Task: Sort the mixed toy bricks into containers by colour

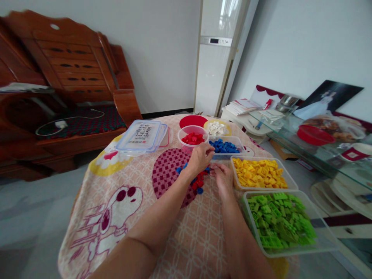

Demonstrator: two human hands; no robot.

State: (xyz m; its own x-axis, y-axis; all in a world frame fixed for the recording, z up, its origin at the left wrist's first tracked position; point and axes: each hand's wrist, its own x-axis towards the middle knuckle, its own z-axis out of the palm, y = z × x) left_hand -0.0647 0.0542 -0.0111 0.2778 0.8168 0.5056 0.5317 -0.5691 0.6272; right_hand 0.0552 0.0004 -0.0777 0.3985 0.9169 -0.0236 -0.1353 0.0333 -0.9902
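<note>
Cannot tell if L grip [200,158] or R grip [223,175] holds sth. Red/blue pcs [198,183] near both. Blue-brick box [226,156] beside L grip; yellow-brick box [264,189], green-brick box [323,234] R of R grip. Clothed tabletop [197,236] below.

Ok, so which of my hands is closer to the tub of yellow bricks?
Right. Your right hand is just left of the yellow-brick tub; your left hand is farther away, by the near left corner of the blue-brick tub.
</note>
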